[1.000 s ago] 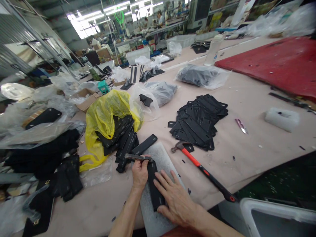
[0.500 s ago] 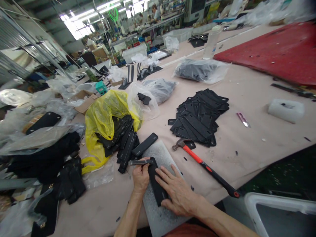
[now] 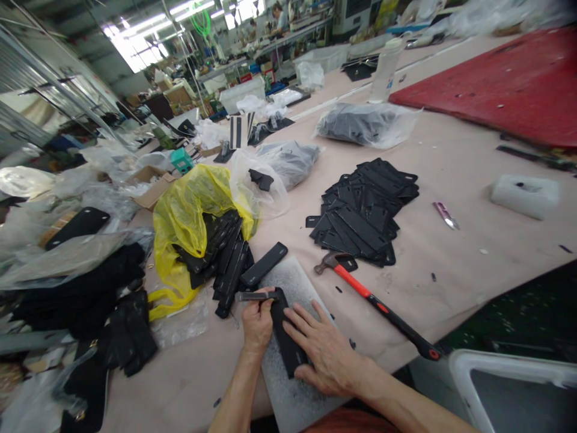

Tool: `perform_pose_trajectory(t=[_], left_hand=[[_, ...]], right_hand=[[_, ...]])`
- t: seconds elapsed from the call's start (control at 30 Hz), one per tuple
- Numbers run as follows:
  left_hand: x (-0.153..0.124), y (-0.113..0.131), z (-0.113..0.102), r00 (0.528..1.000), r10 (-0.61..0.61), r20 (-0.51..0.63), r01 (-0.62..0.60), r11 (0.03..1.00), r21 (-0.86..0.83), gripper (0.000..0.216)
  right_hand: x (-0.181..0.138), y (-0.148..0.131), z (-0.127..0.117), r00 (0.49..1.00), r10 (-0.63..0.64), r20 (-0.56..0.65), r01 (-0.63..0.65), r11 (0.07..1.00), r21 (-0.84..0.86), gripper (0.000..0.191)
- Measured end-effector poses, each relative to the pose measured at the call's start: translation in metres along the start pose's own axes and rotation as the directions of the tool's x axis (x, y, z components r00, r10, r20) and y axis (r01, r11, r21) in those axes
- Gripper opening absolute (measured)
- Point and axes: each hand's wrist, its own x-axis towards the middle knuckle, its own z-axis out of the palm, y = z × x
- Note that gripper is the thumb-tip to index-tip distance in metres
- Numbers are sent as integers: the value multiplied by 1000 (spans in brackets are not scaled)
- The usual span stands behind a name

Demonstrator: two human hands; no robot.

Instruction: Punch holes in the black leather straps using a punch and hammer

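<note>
A black leather strip [image 3: 285,334] lies on a grey cutting pad [image 3: 293,282] at the table's near edge. My right hand [image 3: 325,350] lies flat on the strip with fingers spread, pressing it down. My left hand [image 3: 256,323] is closed around a metal punch tool [image 3: 255,296] whose tip meets the strip's far end. A hammer [image 3: 374,304] with a red and black handle lies on the table just right of the pad, untouched.
A yellow bag [image 3: 189,210] spills black strips [image 3: 228,258] left of the pad. A heap of black cut pieces [image 3: 365,210] lies beyond the hammer. Clear bags [image 3: 365,123], a white block [image 3: 525,195], a small knife [image 3: 445,215] and a red mat [image 3: 496,84] lie farther off. People work at distant benches.
The view has shifted slightly. Both hands stay on the strip; the left hand has drawn the tool a little nearer the strip's end.
</note>
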Motion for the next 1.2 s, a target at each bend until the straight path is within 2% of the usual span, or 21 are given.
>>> perform_pose_trajectory(t=[0.3, 0.5, 0.7, 0.77, 0.83, 0.9, 0.93, 1.0, 1.03, 1.1, 1.2], left_hand=[[2, 3, 2, 999, 40, -12, -39, 997, 60, 21], [-1, 1, 7, 977, 212, -30, -204, 964, 169, 21], [5, -3, 7, 961, 278, 4, -273, 940, 207, 20], [5, -4, 8, 956, 294, -1, -286, 931, 227, 20], [4, -4, 9, 954, 301, 2, -292, 924, 248, 20], [4, -5, 10, 952, 305, 22, -299, 915, 272, 20], [4, -6, 10, 952, 304, 36, -302, 910, 284, 19], [4, -6, 11, 952, 302, 52, -303, 904, 301, 18], [4, -7, 11, 952, 303, 49, -303, 904, 302, 18], [4, -7, 11, 951, 308, 29, -303, 907, 293, 19], [4, -7, 12, 951, 307, 18, -299, 910, 288, 20]], right_hand=[[0, 0, 3, 1000, -8, -10, 8, 1000, -21, 87], [0, 0, 3, 1000, -11, -16, 11, 1000, -25, 88], [-1, -3, 2, 1000, -16, -17, 16, 999, -29, 86], [-5, -4, 2, 999, -23, -25, 22, 999, -37, 82], [-13, -1, -1, 996, -13, -91, 7, 998, -62, 72], [-24, 10, -7, 966, 57, -254, -86, 991, -107, 58], [-31, 19, -11, 927, 116, -356, -171, 977, -126, 51], [-46, 41, -21, 815, 261, -517, -381, 914, -139, 44], [-53, 53, -27, 762, 338, -553, -484, 864, -138, 41], [-66, 75, -36, 711, 471, -521, -620, 770, -150, 32], [-74, 92, -43, 721, 574, -389, -658, 744, -121, 12]])
